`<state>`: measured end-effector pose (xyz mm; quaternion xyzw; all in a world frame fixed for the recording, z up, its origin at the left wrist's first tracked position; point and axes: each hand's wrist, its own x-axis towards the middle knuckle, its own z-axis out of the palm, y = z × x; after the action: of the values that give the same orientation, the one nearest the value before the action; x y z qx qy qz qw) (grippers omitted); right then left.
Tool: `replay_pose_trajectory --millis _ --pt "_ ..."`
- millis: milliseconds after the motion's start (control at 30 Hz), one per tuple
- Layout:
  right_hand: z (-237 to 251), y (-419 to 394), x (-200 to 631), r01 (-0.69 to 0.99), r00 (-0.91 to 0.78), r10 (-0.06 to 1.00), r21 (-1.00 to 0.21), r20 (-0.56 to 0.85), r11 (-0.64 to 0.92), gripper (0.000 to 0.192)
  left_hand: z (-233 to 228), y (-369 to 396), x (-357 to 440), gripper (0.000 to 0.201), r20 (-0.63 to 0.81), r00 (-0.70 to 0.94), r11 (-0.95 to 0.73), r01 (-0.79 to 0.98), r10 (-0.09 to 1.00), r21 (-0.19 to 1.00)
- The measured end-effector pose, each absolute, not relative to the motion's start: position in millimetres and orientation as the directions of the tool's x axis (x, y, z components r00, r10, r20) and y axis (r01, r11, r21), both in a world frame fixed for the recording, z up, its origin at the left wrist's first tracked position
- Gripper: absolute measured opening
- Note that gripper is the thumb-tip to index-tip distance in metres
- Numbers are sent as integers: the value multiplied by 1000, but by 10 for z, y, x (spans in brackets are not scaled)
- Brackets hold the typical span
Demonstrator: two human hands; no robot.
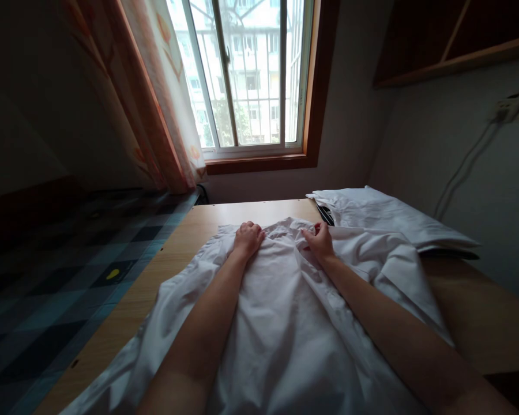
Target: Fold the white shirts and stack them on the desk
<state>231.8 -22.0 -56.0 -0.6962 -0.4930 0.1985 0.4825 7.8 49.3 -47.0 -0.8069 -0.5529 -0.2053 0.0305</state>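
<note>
A white shirt lies spread and wrinkled over the wooden table, its collar end away from me and its near part running out of the bottom of the view. My left hand rests near the collar on the left, fingers curled down and closed on the cloth. On the other side of the collar, my right hand pinches an edge of the fabric between thumb and fingers. A long fold runs from there toward me along my right forearm.
Folded white cloth with something dark beneath it lies at the table's far right. A plaid-covered bed adjoins on the left. Beyond are a curtain and a window. A cable hangs on the right wall.
</note>
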Motion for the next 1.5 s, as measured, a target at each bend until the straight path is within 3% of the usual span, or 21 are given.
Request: replay_pose_trajectory --millis 67,167,400,633,733,833,967,1167,1267,1500 --pt "-522 -240 2346 519 439 863 -855 249 -17 60 -474 508 79 22 374 297 -387 902 879 194" --pt "-472 -261 2408 632 304 875 -767 377 110 60 -474 527 75 20 390 295 -395 895 872 206" --pt "-470 -165 2617 697 227 848 -688 478 202 47 -454 584 55 22 460 241 -384 889 855 248" --pt "-475 -88 2887 749 59 819 -568 571 341 18 -439 617 44 20 496 218 -384 886 840 261" --pt "-424 -99 2994 781 45 806 -524 591 341 18 -419 603 53 22 504 227 -394 884 833 253" --pt "-382 -117 3079 763 101 814 -570 571 305 23 -381 564 51 23 509 246 -410 880 825 240" --pt "-383 -145 3155 651 187 888 -730 421 209 33 -310 506 10 31 515 329 -486 850 792 205" --pt "-408 -161 3212 510 153 953 -847 261 150 47 -233 462 -5 44 481 389 -521 836 785 174" --pt "-415 -128 3209 508 148 945 -842 291 180 46 -198 432 32 46 447 344 -444 885 825 138" --pt "-485 -76 3130 484 349 868 -861 354 156 47 -112 387 53 55 340 206 -261 957 918 125"
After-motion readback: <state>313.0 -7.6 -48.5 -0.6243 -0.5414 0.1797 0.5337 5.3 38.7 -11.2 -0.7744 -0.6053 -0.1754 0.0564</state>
